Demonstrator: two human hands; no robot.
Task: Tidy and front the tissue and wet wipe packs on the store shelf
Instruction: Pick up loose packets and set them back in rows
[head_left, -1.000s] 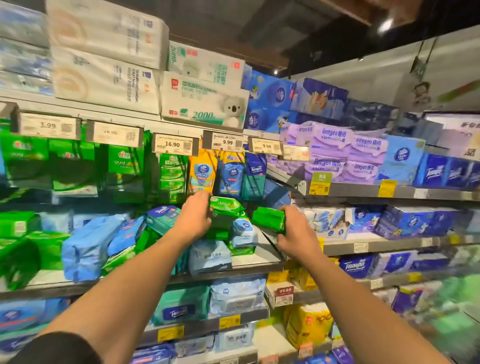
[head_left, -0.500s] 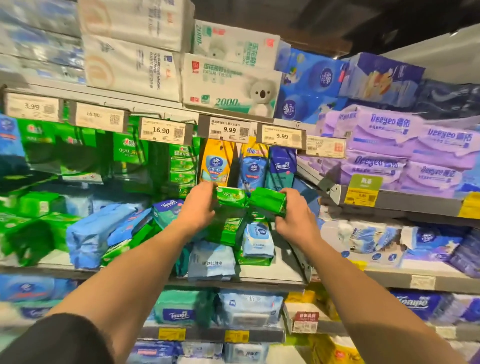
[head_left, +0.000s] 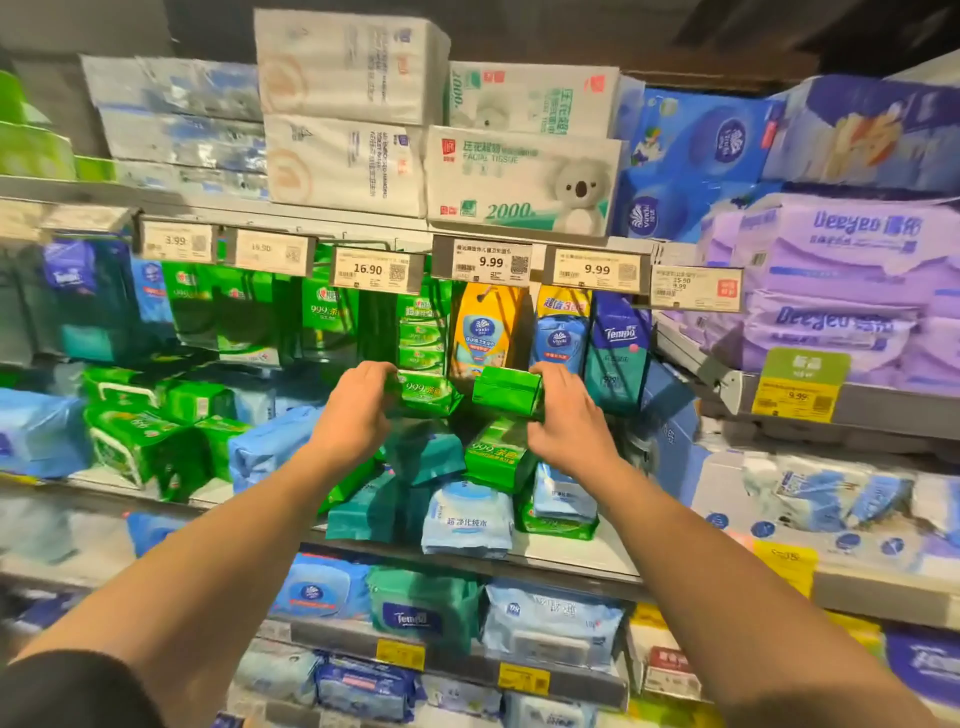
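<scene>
Two small green wet wipe packs were held above the middle shelf (head_left: 571, 558), just under the 9.99 price tag (head_left: 491, 262). The left pack (head_left: 428, 396), printed with 999, was gripped at its end by the left hand (head_left: 358, 410), the fingers curled over its top. The right pack (head_left: 506, 391) was gripped by the right hand (head_left: 563, 415), thumb under and fingers over, with its plain end turned to the viewer. The packs were kept near to each other but apart, probably so that they could be set down as one row with their faces forward.

Below the price tag, the shelf carried a loose heap: another green 999 pack (head_left: 498, 454) lying tilted, dark teal packs (head_left: 363, 512), and a pale blue wipe pack (head_left: 467, 519) at the front edge. Left of the tag, more green packs (head_left: 140, 441) and a blue pack (head_left: 270, 441) were lying in disorder. Directly under the tag, a yellow hanging pack (head_left: 485, 332) and a Tempo pack (head_left: 618, 353) were hung upright. It was judged that the fronting was only partly done, because the heap was not yet straightened.
</scene>
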